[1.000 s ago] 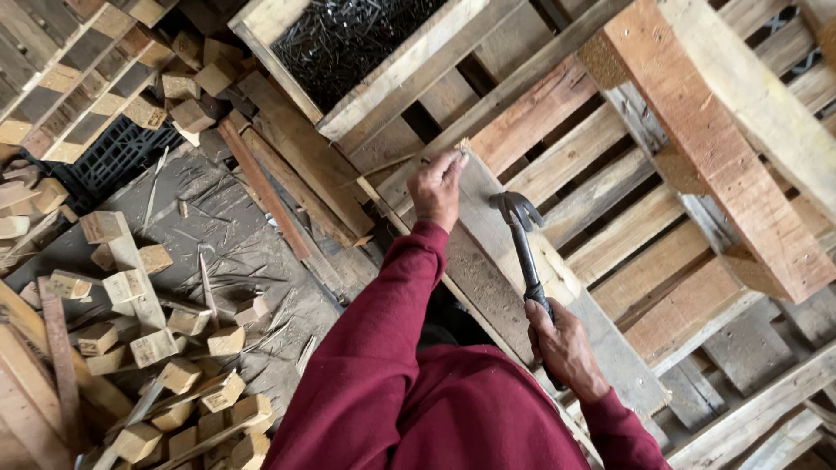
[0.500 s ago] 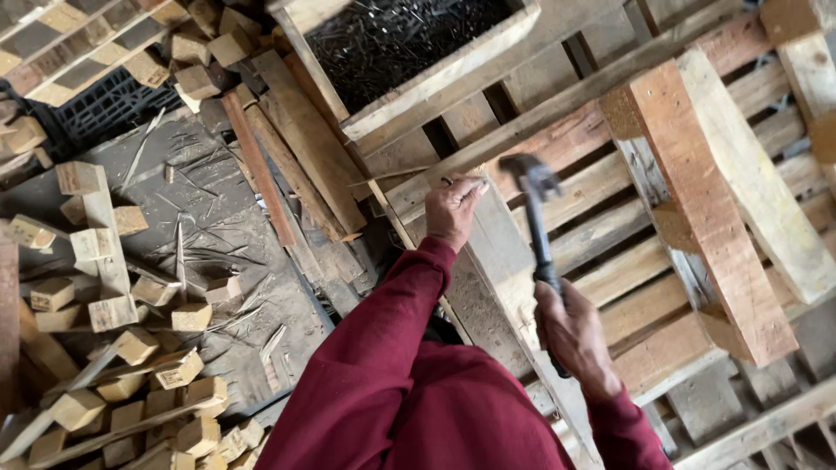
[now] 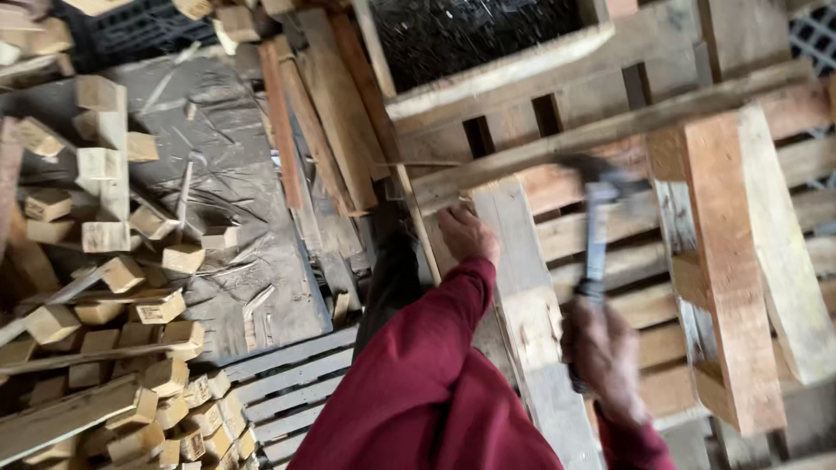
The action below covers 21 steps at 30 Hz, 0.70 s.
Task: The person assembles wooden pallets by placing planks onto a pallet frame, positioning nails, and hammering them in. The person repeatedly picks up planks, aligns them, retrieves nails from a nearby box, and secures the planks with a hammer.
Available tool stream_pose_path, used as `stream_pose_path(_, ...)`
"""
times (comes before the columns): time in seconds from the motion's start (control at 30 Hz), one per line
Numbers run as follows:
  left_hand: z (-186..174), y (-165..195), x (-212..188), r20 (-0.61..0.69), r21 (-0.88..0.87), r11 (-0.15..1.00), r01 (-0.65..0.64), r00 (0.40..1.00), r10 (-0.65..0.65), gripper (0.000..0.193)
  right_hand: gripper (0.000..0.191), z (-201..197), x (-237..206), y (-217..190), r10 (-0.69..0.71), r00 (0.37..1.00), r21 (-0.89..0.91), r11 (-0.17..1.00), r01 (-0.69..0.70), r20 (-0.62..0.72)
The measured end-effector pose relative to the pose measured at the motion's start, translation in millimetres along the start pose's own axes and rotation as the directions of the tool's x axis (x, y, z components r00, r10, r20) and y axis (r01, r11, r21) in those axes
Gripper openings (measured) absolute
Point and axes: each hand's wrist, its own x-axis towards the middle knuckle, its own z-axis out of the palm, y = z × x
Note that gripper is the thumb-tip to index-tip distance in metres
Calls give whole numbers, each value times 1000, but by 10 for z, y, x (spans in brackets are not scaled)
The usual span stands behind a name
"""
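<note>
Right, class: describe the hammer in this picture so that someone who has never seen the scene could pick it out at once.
Start at the large wooden pallet of pale and reddish slats filling the right side. In front of it, the right hand of the person in the dark red sleeve grips the dark-headed, grey-handled hammer, raised and blurred. It is the only metal tool among all that timber.

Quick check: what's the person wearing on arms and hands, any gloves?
No gloves: the left hand and right hand are bare. Both arms wear long dark red sleeves of loose, plain fabric, reaching the wrists. No watch or markings visible; the right hand is motion-blurred.
</note>
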Motion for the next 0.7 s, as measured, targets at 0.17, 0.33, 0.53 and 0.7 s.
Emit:
stream_pose_path(0.17, -5, 59, 54, 1, -20, 1000, 3, 1000, -3, 34, 56, -704, 20, -796, -743, 669, -179, 661, 728, -21)
stream_pose_path(0.33, 11, 24, 36, -14, -2, 1000, -29, 999, 29, 30, 46, -156, 154, -617, -421, 907, 20, 907, 421, -25)
stream_pose_path(0.53, -1, 47, 45, -26, -96, 993, -61, 998, 59, 26, 53, -358, 9, -467, -165, 985, -464, 878, 120, -57)
stream_pose_path(0.7, 16, 38, 46, 7, 3, 999, 33, 999, -33, 25, 35, -962, 36, -1012, -789, 614, 200, 603, 772, 11)
